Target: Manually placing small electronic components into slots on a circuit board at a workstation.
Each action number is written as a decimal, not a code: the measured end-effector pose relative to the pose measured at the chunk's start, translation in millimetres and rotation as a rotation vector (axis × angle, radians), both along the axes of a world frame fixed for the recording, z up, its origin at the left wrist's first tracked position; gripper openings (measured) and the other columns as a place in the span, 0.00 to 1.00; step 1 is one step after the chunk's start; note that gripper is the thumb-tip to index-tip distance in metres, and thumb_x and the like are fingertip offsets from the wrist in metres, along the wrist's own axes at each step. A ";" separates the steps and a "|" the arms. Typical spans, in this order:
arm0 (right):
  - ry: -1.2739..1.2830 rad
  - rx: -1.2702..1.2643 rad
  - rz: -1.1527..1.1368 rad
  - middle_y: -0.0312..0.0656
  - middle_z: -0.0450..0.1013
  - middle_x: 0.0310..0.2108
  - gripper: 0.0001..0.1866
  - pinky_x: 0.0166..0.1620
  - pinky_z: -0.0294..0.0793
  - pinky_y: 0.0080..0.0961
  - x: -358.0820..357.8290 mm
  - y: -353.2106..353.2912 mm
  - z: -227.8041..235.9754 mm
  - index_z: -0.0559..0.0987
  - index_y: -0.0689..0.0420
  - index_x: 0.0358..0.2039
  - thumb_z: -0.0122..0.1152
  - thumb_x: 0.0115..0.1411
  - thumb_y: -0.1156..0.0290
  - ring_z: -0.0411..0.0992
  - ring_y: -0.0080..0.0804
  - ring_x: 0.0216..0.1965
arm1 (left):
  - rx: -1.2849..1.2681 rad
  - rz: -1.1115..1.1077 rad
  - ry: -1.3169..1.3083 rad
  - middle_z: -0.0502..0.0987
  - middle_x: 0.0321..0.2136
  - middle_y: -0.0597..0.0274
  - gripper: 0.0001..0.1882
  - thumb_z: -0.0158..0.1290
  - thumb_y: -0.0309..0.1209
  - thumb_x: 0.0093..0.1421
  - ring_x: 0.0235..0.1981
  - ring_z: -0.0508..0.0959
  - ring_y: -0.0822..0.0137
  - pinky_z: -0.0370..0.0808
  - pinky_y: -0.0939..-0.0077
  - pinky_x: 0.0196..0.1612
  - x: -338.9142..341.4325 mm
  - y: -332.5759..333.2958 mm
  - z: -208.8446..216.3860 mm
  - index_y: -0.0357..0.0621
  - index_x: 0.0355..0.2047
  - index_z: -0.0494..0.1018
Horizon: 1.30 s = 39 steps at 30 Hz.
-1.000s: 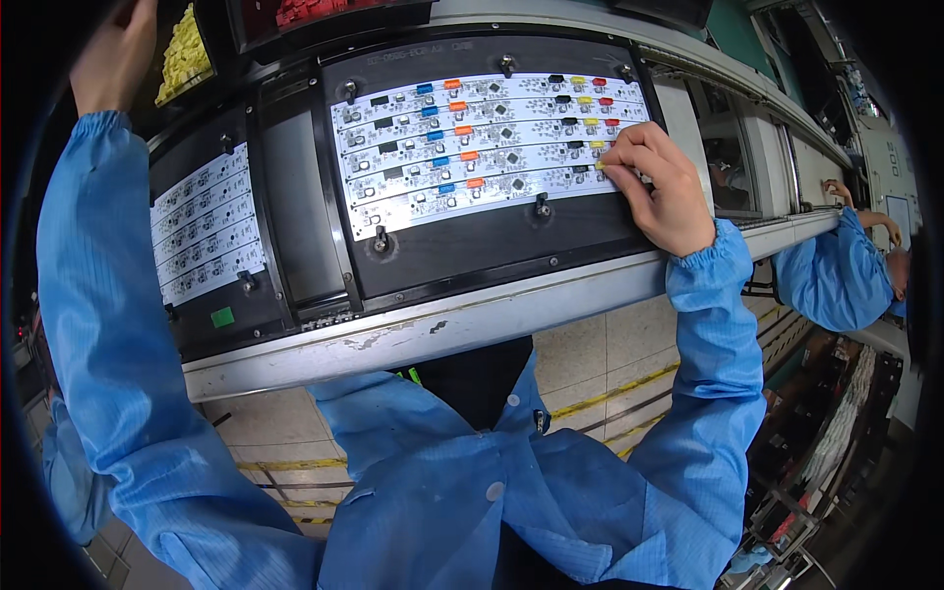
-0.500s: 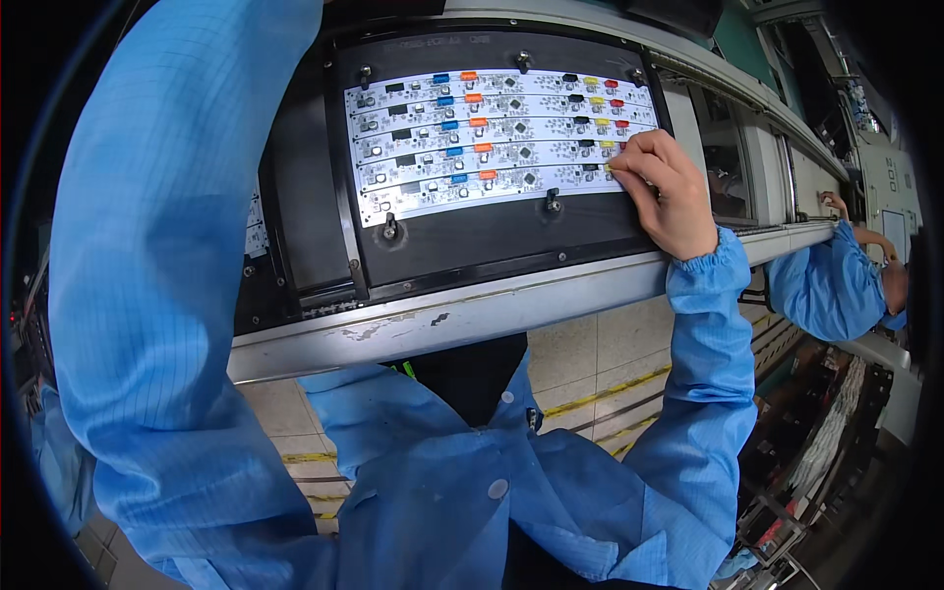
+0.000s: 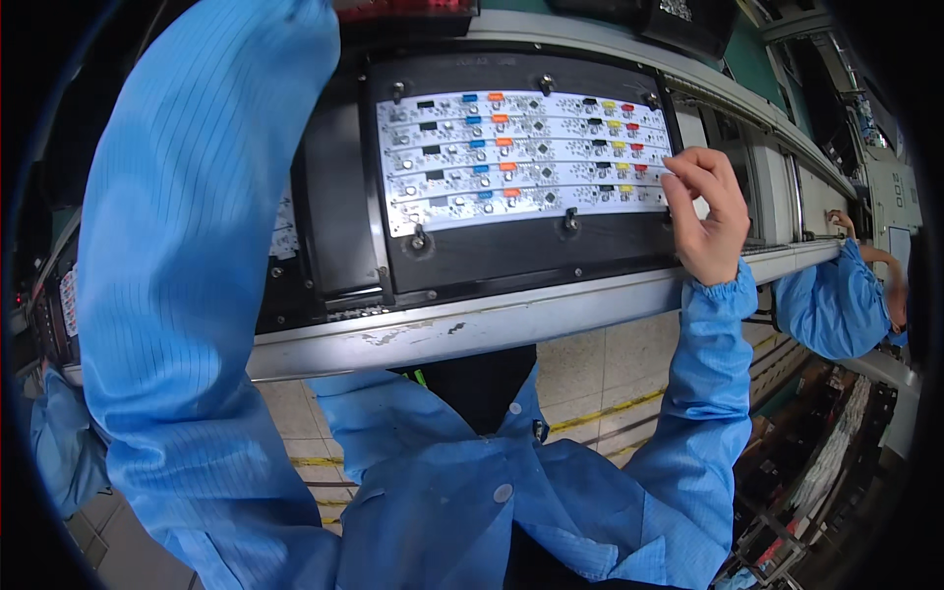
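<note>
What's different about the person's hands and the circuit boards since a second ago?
The right hand let go of the yellow connector on the bottom board and moved right, to the board's end. The left sleeve swung rightward, taking the left hand out of view. The blue connectors and orange connectors stayed in place.

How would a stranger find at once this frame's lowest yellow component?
Find the black frame near the right hand. On its lowest white circuit strip, look toward the right end. The yellow component there sits beside a black one; unlike yellow ones above, it has no red neighbour.
</note>
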State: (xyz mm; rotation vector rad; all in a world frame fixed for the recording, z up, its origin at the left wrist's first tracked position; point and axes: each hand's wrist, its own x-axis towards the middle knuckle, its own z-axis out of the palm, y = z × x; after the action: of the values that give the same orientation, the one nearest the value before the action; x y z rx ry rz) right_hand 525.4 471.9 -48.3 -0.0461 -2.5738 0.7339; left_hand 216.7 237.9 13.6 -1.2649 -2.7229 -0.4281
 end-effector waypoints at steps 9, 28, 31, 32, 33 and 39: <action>0.286 -0.262 0.302 0.45 0.75 0.36 0.22 0.35 0.74 0.23 -37.7 -83.6 42.4 0.78 0.65 0.43 0.72 0.45 0.83 0.74 0.31 0.31 | 0.748 -0.156 -1.185 0.81 0.30 0.60 0.07 0.54 0.20 0.59 0.31 0.79 0.76 0.77 0.81 0.35 145.5 -35.2 8.1 0.33 0.38 0.77; -0.182 0.081 0.354 0.42 0.73 0.29 0.14 0.27 0.75 0.26 8.9 -115.7 23.0 0.80 0.62 0.35 0.71 0.45 0.79 0.76 0.38 0.27 | 0.825 0.043 -1.535 0.79 0.42 0.59 0.18 0.51 0.20 0.62 0.41 0.76 0.76 0.71 0.82 0.43 250.6 -66.4 -62.7 0.33 0.53 0.67; -0.217 -0.038 0.338 0.43 0.75 0.29 0.13 0.30 0.76 0.27 15.7 -93.1 19.0 0.80 0.63 0.36 0.67 0.47 0.81 0.76 0.39 0.28 | 0.829 -0.038 -1.544 0.78 0.45 0.53 0.19 0.50 0.20 0.63 0.48 0.76 0.69 0.71 0.72 0.53 260.3 -67.0 -75.4 0.32 0.55 0.65; -0.180 -0.105 0.311 0.44 0.76 0.29 0.12 0.32 0.77 0.27 15.9 -80.6 17.8 0.80 0.64 0.36 0.66 0.49 0.82 0.77 0.38 0.28 | 0.845 -0.066 -1.518 0.78 0.45 0.53 0.19 0.50 0.20 0.63 0.47 0.75 0.69 0.71 0.72 0.54 264.8 -67.3 -80.2 0.32 0.55 0.64; -0.195 -0.084 0.217 0.45 0.76 0.29 0.11 0.33 0.77 0.27 17.9 -64.6 17.7 0.80 0.65 0.37 0.64 0.51 0.82 0.77 0.36 0.29 | 0.867 -0.079 -1.393 0.79 0.42 0.53 0.16 0.50 0.20 0.62 0.45 0.76 0.68 0.72 0.72 0.51 270.8 -64.9 -82.4 0.32 0.50 0.69; -0.172 -0.151 -0.151 0.46 0.76 0.35 0.07 0.35 0.75 0.23 26.6 13.5 -10.7 0.79 0.67 0.39 0.58 0.59 0.82 0.77 0.31 0.31 | 0.907 -0.354 -0.640 0.80 0.31 0.49 0.12 0.54 0.14 0.50 0.28 0.80 0.58 0.77 0.70 0.34 280.1 -55.4 -104.0 0.32 0.37 0.74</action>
State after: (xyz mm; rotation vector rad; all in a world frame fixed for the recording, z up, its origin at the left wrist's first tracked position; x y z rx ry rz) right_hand 551.9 485.3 -59.0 -0.3620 -2.6332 0.8997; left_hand 496.8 182.5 -90.4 -1.4213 -2.0899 -2.0954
